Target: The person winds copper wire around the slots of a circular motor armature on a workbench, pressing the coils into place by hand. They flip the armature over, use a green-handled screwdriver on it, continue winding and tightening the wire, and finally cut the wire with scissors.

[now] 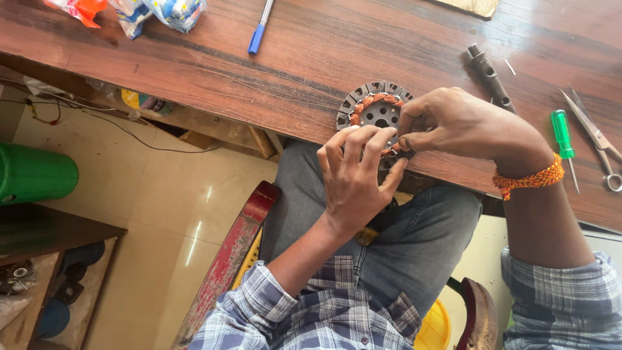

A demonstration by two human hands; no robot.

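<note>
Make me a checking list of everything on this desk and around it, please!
Surface: brown wooden table, streaked grain.
Job's things: round slotted metal core with copper winding, at the table edge.
Clutter: blue pen, green screwdriver, scissors, dark metal shaft, plastic packets.
Hands: left hand steadies the core; right hand pinches at the winding.
Cables: thin wires under the table.
Surroundings: tiled floor, green bin.
</note>
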